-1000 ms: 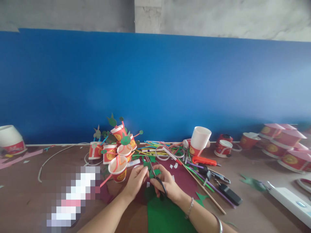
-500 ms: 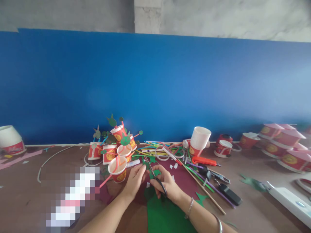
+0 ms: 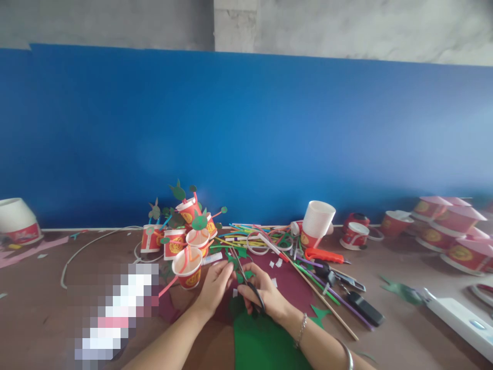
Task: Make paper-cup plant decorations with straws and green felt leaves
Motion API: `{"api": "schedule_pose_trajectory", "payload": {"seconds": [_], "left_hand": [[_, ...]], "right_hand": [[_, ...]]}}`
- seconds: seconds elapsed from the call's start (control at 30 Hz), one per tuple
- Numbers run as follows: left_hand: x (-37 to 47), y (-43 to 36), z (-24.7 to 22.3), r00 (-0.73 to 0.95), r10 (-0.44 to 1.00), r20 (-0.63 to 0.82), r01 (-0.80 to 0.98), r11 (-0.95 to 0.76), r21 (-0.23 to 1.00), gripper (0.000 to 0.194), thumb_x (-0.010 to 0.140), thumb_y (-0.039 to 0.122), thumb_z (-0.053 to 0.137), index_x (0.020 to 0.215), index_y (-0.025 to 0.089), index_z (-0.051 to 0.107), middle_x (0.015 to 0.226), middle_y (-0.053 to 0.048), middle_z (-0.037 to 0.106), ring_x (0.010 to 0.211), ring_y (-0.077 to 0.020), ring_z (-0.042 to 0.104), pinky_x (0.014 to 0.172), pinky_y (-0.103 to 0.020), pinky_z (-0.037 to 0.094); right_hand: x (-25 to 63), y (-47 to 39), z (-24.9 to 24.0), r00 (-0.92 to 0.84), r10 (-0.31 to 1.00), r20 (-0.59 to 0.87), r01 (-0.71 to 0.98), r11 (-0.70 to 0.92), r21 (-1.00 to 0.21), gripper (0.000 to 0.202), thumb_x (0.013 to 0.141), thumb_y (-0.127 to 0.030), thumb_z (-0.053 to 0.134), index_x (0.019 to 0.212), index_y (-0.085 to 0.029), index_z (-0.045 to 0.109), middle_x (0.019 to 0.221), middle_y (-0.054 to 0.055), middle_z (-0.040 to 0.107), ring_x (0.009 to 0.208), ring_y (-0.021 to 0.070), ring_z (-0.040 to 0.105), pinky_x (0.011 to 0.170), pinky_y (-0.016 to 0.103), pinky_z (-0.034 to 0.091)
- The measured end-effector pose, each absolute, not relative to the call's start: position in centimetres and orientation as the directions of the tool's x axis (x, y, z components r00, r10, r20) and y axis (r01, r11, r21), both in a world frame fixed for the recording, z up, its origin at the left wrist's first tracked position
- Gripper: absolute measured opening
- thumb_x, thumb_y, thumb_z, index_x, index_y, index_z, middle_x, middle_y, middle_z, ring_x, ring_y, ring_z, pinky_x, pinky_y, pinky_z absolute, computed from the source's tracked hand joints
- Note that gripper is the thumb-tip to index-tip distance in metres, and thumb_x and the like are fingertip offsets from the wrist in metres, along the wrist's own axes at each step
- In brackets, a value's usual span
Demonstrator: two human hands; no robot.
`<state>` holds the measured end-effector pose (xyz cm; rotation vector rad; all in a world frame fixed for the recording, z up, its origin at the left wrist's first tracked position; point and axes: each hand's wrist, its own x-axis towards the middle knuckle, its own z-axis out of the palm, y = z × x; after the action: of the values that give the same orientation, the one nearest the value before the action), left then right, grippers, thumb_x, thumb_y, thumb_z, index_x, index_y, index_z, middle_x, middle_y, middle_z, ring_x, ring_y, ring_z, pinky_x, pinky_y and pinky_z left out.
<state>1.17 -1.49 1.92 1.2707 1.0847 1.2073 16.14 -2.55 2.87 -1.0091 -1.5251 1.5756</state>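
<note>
Black-handled scissors [image 3: 257, 296] are in my right hand [image 3: 267, 295], its fingers wrapped round the handles and the blades pointing up and away. Beside the blades, my left hand [image 3: 215, 285] pinches a small green paper piece [image 3: 232, 261] between thumb and fingers. Under and in front of my hands lie a large green sheet [image 3: 262, 341] and a dark red sheet [image 3: 298, 280], with small green and white scraps about them. Left of my left hand stands a red and white paper cup [image 3: 187, 268] with a pink straw.
Behind the hands lies a pile of coloured straws [image 3: 246, 237]. Several decorated cups [image 3: 175, 244] stand left of it, a tall white cup [image 3: 318, 218] right. An orange cutter [image 3: 324, 255], a wooden stick [image 3: 327, 303] and a white tool [image 3: 458, 313] lie rightward. A blue panel [image 3: 246, 139] rises behind.
The camera view has shifted very slightly. Both hands remain in nearly the same place, with the scissors and green piece still held.
</note>
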Motion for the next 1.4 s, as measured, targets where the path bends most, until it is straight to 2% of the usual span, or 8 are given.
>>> {"api": "schedule_pose_trajectory", "payload": {"seconds": [0.57, 0.8, 1.03, 1.2, 1.4], "left_hand": [[1.2, -1.48, 1.87, 0.085, 0.994, 0.066, -0.053, -0.061, 0.997, 0.044, 0.074, 0.057, 0.053, 0.056, 0.017, 0.049, 0.045, 0.007, 0.034, 0.043, -0.0078, 0.028, 0.043, -0.021, 0.022], [1.01, -1.25, 1.63, 0.055, 0.995, 0.089, -0.018, -0.088, 0.996, 0.045, 0.077, 0.056, 0.051, 0.053, 0.018, 0.045, 0.045, 0.006, 0.035, 0.043, -0.0079, 0.029, 0.043, -0.022, 0.022], [0.94, -1.11, 1.38, 0.081, 0.99, 0.112, -0.062, -0.107, 0.992, 0.046, 0.079, 0.055, 0.05, 0.053, 0.019, 0.038, 0.046, 0.007, 0.032, 0.045, -0.0079, 0.028, 0.045, -0.021, 0.022], [1.01, -1.28, 1.64, 0.126, 0.987, 0.098, -0.055, -0.091, 0.994, 0.041, 0.079, 0.053, 0.051, 0.058, 0.017, 0.047, 0.046, 0.007, 0.033, 0.045, -0.0077, 0.029, 0.045, -0.021, 0.021], [1.0, -1.37, 1.81, 0.147, 0.984, 0.105, -0.045, -0.099, 0.994, 0.041, 0.08, 0.051, 0.05, 0.058, 0.017, 0.046, 0.046, 0.007, 0.033, 0.044, -0.0072, 0.027, 0.044, -0.02, 0.021]], "right_hand": [[15.98, -2.5, 2.45, -0.412, 0.911, -0.038, 0.011, -0.037, -0.999, 0.044, 0.067, -0.046, 0.068, 0.092, -0.021, 0.04, 0.043, -0.011, 0.052, 0.032, 0.0074, 0.044, 0.032, 0.016, 0.036], [16.0, -2.47, 2.51, -0.415, 0.909, -0.042, 0.015, -0.039, -0.999, 0.045, 0.067, -0.045, 0.068, 0.091, -0.021, 0.039, 0.041, -0.012, 0.05, 0.03, 0.0067, 0.042, 0.031, 0.016, 0.036], [16.17, -2.52, 2.53, -0.426, 0.904, -0.039, 0.036, -0.027, -0.999, 0.044, 0.069, -0.048, 0.065, 0.093, -0.02, 0.041, 0.041, -0.011, 0.051, 0.03, 0.0067, 0.042, 0.031, 0.015, 0.033], [16.15, -2.51, 2.5, -0.436, 0.899, -0.046, 0.019, -0.042, -0.999, 0.044, 0.069, -0.047, 0.066, 0.093, -0.02, 0.04, 0.043, -0.009, 0.054, 0.032, 0.0074, 0.045, 0.032, 0.015, 0.031], [16.17, -2.6, 3.01, -0.43, 0.901, -0.055, 0.031, -0.046, -0.998, 0.045, 0.068, -0.045, 0.068, 0.092, -0.021, 0.039, 0.042, -0.01, 0.053, 0.031, 0.0074, 0.045, 0.031, 0.014, 0.029]]}}
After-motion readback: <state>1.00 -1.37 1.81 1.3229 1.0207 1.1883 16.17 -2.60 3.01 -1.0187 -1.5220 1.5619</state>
